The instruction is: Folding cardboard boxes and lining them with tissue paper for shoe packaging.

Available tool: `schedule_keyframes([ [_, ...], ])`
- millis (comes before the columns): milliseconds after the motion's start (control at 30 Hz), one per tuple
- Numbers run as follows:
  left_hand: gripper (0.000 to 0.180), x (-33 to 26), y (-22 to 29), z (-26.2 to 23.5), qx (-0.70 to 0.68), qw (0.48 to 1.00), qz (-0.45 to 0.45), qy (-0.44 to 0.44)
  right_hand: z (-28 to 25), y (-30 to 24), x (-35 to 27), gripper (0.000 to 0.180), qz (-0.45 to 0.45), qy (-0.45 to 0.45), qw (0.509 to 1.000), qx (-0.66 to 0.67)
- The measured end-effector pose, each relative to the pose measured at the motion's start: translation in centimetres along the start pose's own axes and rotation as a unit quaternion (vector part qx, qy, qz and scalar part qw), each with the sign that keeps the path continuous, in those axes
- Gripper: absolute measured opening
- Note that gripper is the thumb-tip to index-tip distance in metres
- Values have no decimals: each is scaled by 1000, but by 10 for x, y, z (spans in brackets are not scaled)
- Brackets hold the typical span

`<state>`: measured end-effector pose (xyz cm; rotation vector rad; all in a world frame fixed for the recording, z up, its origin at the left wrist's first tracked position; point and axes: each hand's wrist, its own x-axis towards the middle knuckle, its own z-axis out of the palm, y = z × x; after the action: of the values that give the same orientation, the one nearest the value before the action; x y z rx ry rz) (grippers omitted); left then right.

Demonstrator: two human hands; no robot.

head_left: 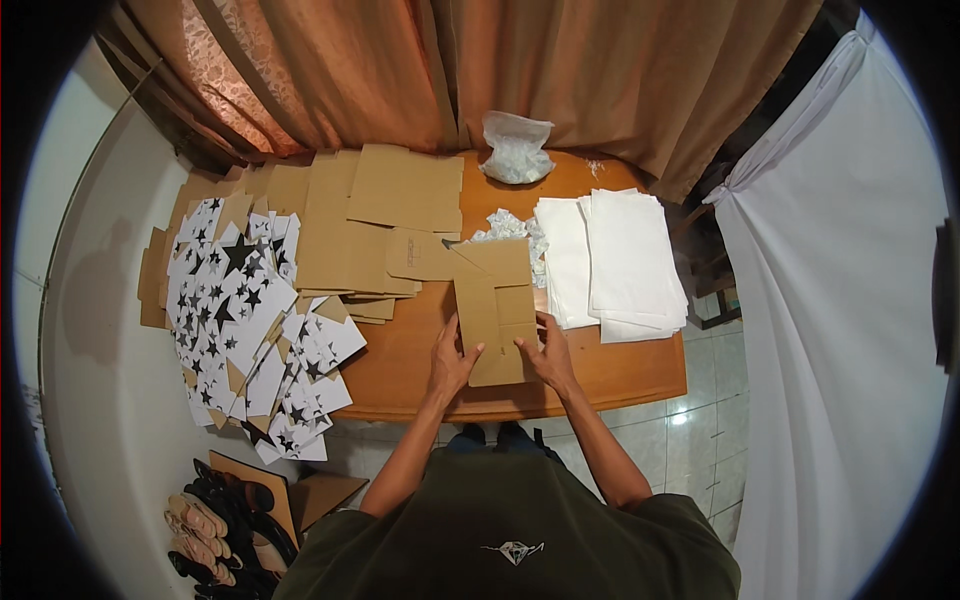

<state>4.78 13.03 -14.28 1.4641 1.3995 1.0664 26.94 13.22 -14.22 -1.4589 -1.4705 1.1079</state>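
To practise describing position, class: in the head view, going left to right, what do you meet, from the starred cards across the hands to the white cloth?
Starred cards → left hand → held cardboard → right hand → white paper → white cloth.

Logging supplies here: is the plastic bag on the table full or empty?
Partly full: pale contents bulge the lower part of the plastic bag; its top looks slack.
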Motion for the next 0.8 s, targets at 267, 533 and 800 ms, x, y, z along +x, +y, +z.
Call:
schedule_keyframes([
  [267,66,6,61,-24,-280,952,111,-46,-32,-54,0,68,-57,83,922,373],
  [533,88,0,0,-23,-274,960,40,-47,-33,-34,12,54,-43,-25,926,374],
  [800,85,-16,-7,-21,-310,946,9,-93,-7,26,0,58,-56,8,943,328],
])
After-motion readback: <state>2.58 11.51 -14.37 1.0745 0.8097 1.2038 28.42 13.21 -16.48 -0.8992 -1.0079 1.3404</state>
